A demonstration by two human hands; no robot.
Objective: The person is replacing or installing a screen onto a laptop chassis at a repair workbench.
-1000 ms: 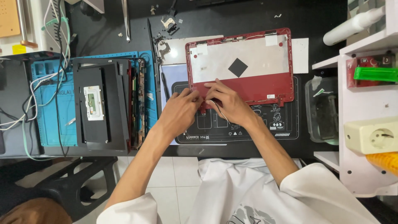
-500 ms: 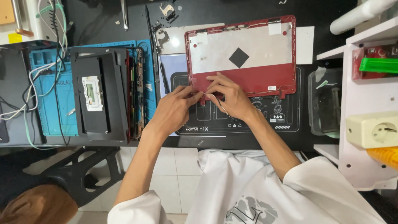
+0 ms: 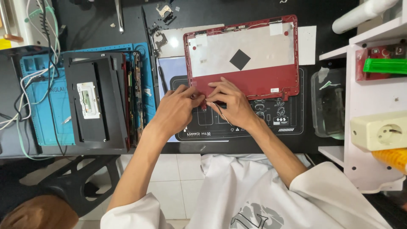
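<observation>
- Red plastic laptop lid (image 3: 254, 78), lying inner side up just beyond my hands, with a silver foil sheet over its far part and a black diamond-shaped pad in the middle of that sheet.
- Thin cables run along the lid's rim, and its near edge sits right under my fingertips.
- It rests on a black work mat (image 3: 271, 123) printed with white outlines, on the dark worktop (image 3: 212, 146).
- My left hand (image 3: 176, 108) is curled, fingers drawn together and pinching at a small part on the lid's near edge; what exactly it grips I cannot tell.
- My right hand (image 3: 231, 104) presses close against the left, fingers bent onto the same spot, with a thin pale tool (image 3: 220, 113) slanting out beneath it.
- To the left of my left hand lies a black laptop base (image 3: 95, 104) on a blue mat (image 3: 42, 114).
- To the right of my right hand stands a white shelf unit (image 3: 369, 97) with a clear plastic box (image 3: 328, 104) beside it.
- Compared with half a second ago, both hands stay at the same point on the lid's edge; the lid has not shifted on the mat.
</observation>
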